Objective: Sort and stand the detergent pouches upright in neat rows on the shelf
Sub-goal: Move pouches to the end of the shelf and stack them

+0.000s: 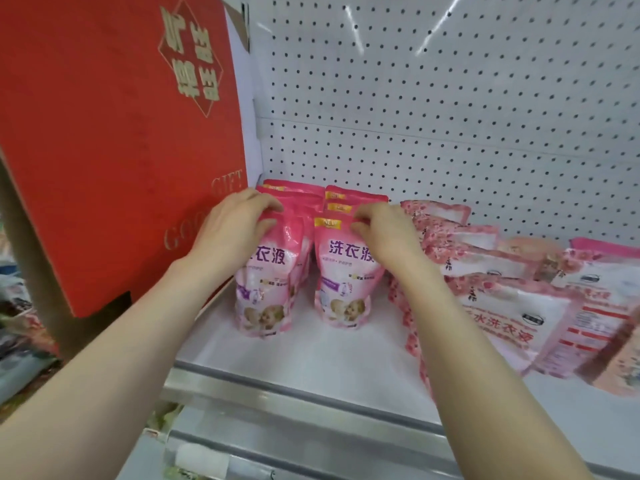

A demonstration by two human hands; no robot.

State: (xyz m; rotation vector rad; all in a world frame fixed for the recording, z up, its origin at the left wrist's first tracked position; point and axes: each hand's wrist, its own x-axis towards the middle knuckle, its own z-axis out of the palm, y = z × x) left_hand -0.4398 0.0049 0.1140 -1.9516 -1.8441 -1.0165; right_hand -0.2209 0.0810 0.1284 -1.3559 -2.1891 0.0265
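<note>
Bare forearms (467,358) enter from the bottom edge and reach over the brushed-metal front rail (277,403) of the smooth white shelf (311,351). At centre frame, two short rows of glossy pink stand-up pouches (356,195) run back toward the perforated white back panel (415,116), all upright, with rounded bellies and flat sealed tops. Left hand (235,230): fingers curled over the top seal of the left front pouch (266,292), thumb on its face, clamped. Right hand (388,233): fingertips drawn together, pinching the top edge of the right front pouch (346,278). Right of centre, flat floral-print pouches (491,268) lean and overlap in a loose, crinkled heap; those at far right are blurred. Upper left of frame, a matte red cardboard gift box (121,150) with gold lettering stands just beside the left row
</note>
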